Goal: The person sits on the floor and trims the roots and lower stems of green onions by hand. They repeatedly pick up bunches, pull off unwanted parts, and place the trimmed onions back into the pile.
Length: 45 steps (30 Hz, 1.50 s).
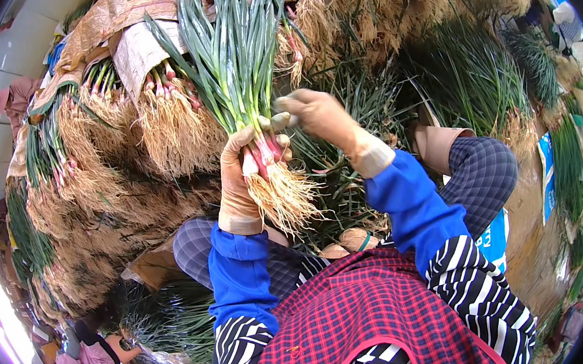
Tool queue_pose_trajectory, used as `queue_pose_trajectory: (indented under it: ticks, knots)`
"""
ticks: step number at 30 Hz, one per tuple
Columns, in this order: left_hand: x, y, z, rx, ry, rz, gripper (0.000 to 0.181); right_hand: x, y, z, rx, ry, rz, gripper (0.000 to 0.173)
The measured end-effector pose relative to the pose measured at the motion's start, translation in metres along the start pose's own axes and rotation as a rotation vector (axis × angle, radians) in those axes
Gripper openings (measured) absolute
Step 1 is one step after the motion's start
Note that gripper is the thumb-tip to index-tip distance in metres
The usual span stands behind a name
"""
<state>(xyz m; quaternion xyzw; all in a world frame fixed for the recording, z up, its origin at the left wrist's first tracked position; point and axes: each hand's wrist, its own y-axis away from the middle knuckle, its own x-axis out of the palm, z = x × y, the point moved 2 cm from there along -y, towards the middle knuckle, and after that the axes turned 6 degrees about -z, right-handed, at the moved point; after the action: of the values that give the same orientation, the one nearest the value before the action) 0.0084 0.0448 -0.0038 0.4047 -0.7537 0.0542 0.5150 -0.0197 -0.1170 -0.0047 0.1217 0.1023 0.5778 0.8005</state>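
My gloved left hand [240, 171] grips a bunch of green onions [267, 152] just above its pinkish-red bulbs. The long green leaves point away from me, and the tan roots hang towards my lap. Close to the right side of the stems is my gloved right hand [311, 111], blurred, with its fingers curled; whether it holds anything is not clear. Beyond the bunch, a smaller reddish onion with roots [294, 50] lies by the leaves.
Piles of rooted onions [175, 124] stand at the left, partly under woven sacking [138, 7]. Loose green leaves [354, 176] cover the ground between my legs. More onion bunches [470, 70] lie at the right. A person in pink [90, 359] is at the lower left.
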Motion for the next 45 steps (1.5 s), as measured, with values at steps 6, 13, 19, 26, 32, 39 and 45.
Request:
queue_pose_trajectory:
  ticks: [6,13,19,26,32,39,45]
  knots:
    - [-0.001,-0.004,-0.001,0.018,-0.148,-0.072,0.029,0.016,-0.022,-0.004,-0.004,-0.030,-0.019,0.026]
    - [-0.004,-0.002,0.009,-0.034,-0.234,-0.315,0.023,0.009,-0.014,0.007,-0.273,0.687,-0.117,0.028]
    - [0.001,-0.005,0.013,-0.050,-0.072,-0.164,0.022,0.020,-0.019,-0.033,-0.026,-0.320,-0.012,0.021]
    - [0.005,-0.006,0.019,0.070,0.126,0.233,0.028,0.008,-0.025,-0.049,0.210,-1.160,-0.155,0.020]
    - [0.004,-0.002,0.014,0.125,0.187,0.251,0.033,-0.020,0.025,-0.064,-0.052,1.006,0.076,0.027]
    - [0.004,-0.009,0.019,0.058,0.238,0.223,0.035,-0.013,0.051,-0.029,0.143,-0.232,0.302,0.035]
    - [0.004,-0.007,0.019,0.184,0.075,0.161,0.035,-0.022,0.040,-0.019,0.145,-0.258,0.205,0.016]
